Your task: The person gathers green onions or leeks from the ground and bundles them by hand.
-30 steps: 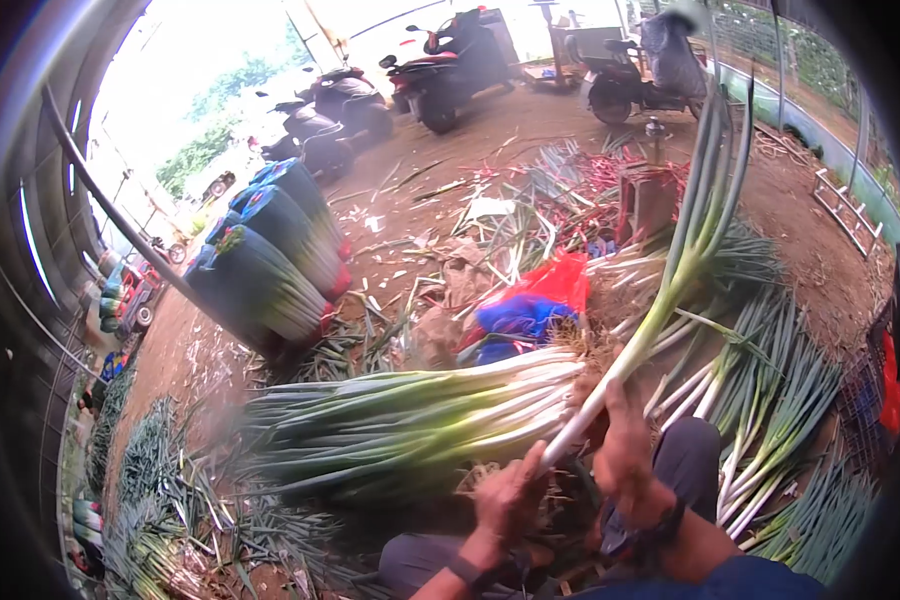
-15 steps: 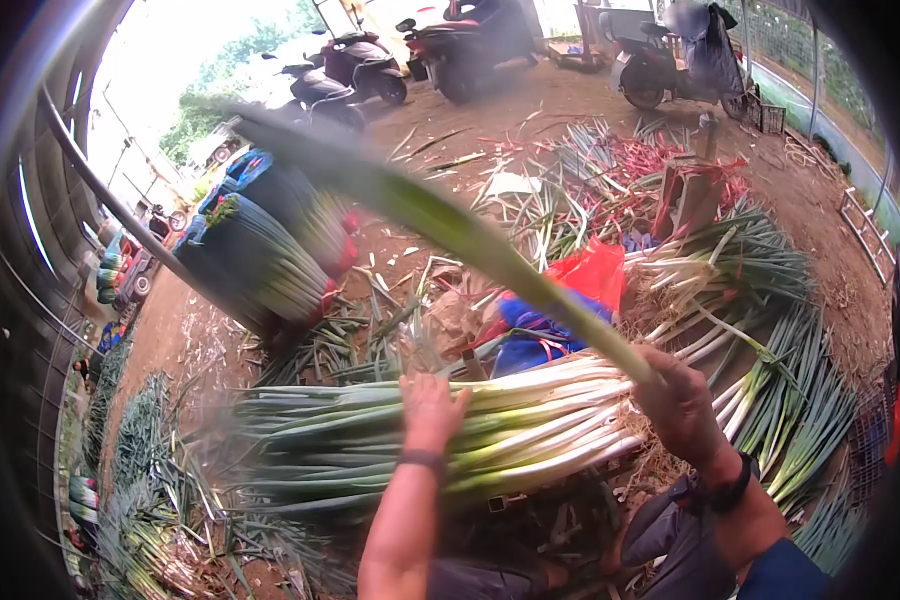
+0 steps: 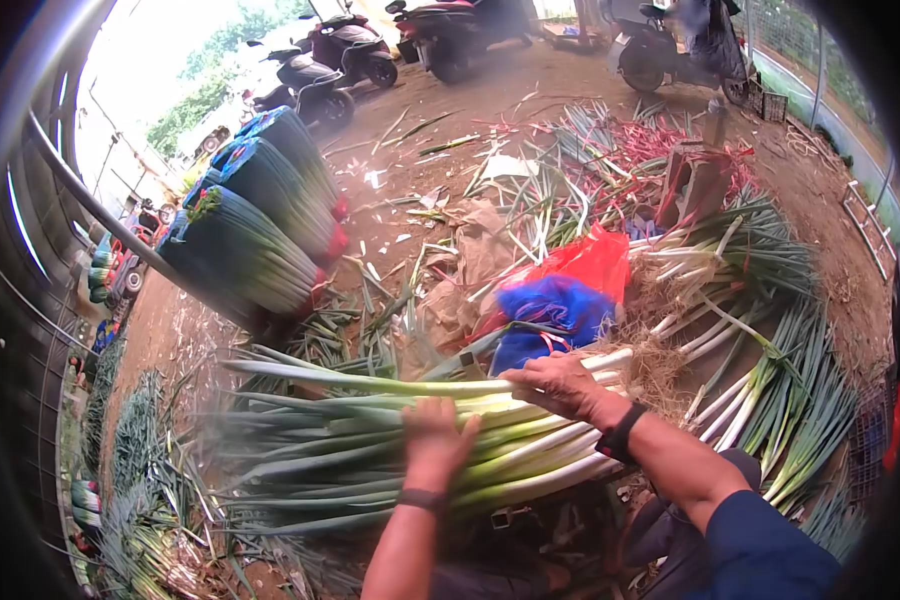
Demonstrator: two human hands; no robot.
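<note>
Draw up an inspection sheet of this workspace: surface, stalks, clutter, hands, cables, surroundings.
Surface: brown earth ground, littered with scraps; what supports the long stalks is largely hidden.
Stalks: long stalks, green leaves left, pale ends right.
Clutter: blue material, red plastic, brown sacking, red strands.
Hands: left hand on the green part, right hand on the paler part.
Cables: nothing seen near the hands.
Surroundings: upright bundles at left, parked scooters beyond.

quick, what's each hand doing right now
Left hand: open, laid on the green part of the spring onion pile.
Right hand: on the top stalk near its white end; grip unclear.
</note>
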